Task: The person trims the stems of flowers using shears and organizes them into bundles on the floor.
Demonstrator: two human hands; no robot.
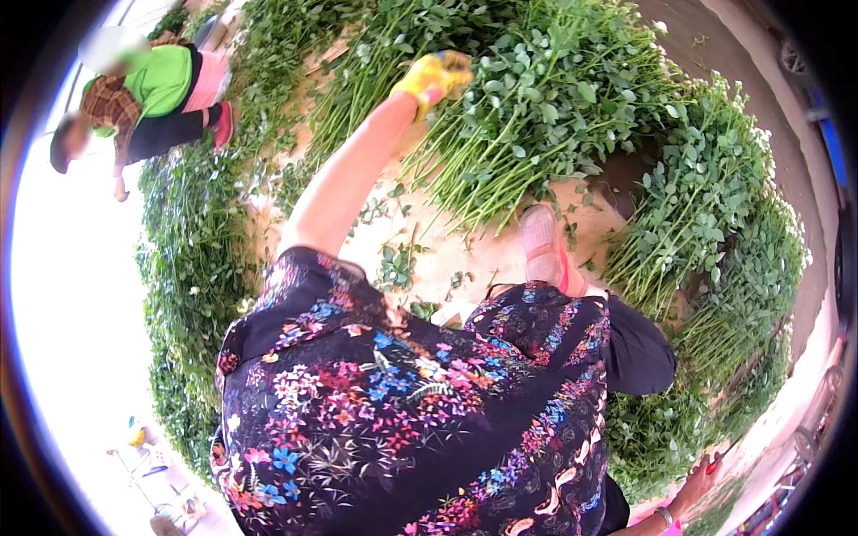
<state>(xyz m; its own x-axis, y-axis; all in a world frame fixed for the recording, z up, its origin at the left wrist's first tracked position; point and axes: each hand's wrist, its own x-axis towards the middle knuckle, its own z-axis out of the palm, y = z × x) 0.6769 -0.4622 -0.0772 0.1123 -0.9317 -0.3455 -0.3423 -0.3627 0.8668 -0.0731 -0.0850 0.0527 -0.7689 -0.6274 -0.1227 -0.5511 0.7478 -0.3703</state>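
Observation:
My left hand (437, 79), in a yellow work glove, reaches to the top centre with its fingers curled against a heap of long green leafy stems (496, 161). Whether it grips any stem cannot be told. The cut ends of those stems point down towards me. My right hand is out of view. A second pile of leafy stems (677, 214) with small white blooms at its outer edge curves down the right side. Loose leaves (397, 266) lie on the tan ground before me. My floral shirt fills the lower middle.
Another person (161, 80) in a green top bends at upper left beside more greenery (194, 268). At lower right, apparently another person's hand (700, 472), with a bracelet at the wrist, holds a red-handled tool. One shoe (540, 248) stands near the stem ends. Wheels show at the right rim.

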